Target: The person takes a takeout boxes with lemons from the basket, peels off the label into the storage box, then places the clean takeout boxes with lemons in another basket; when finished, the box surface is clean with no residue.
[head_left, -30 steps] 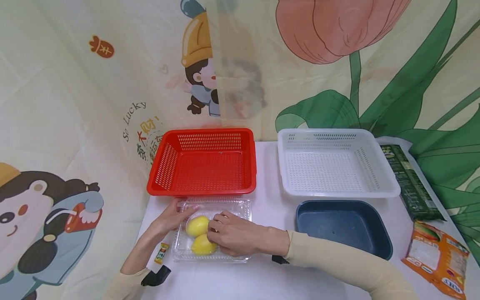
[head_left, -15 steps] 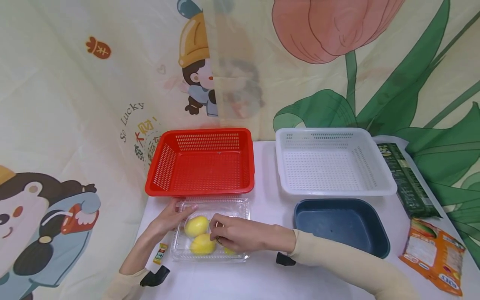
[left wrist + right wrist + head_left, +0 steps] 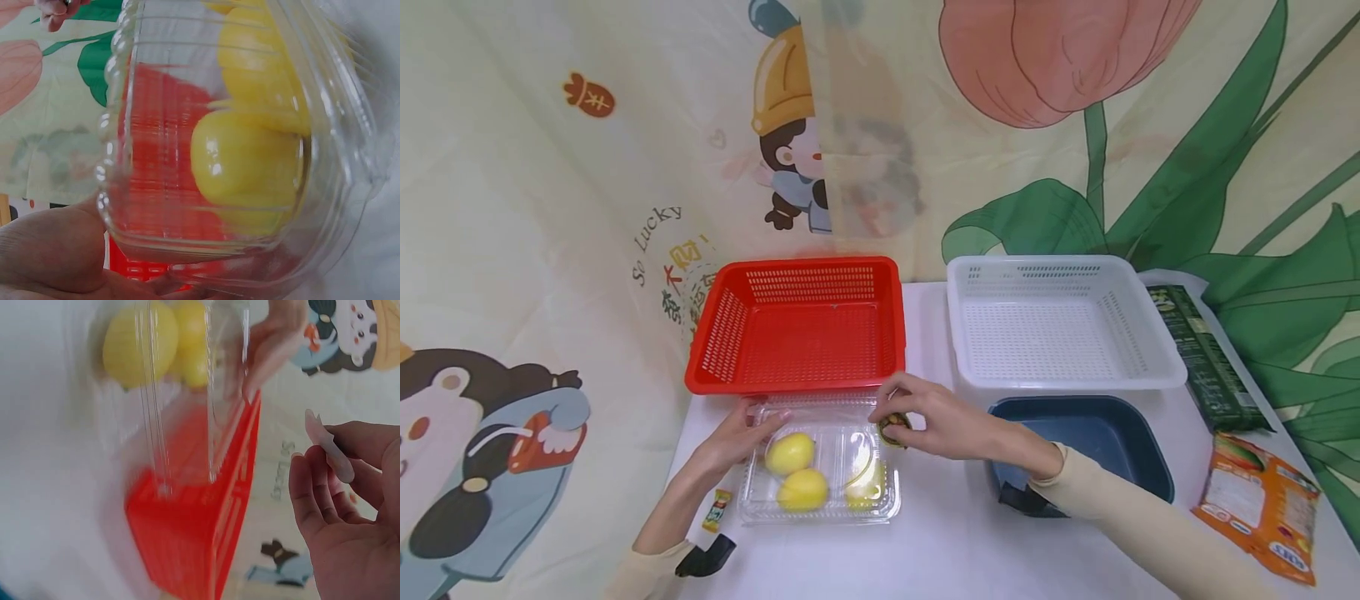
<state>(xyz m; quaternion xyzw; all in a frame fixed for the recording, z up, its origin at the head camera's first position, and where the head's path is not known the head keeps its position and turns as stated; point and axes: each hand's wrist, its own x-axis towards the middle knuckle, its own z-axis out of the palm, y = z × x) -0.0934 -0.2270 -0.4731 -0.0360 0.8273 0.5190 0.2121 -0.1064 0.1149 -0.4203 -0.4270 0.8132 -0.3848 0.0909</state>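
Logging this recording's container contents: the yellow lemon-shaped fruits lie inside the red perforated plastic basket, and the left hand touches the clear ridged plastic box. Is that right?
Not quite: the fruits lie inside the clear box, not the red basket, as the head view shows. The left hand does touch that box.

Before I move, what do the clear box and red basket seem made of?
Clear box: thin, glossy plastic, by its see-through walls and bright highlights along the ridges.
Red basket: likely moulded plastic, semi-gloss, by its even colour and slotted walls.
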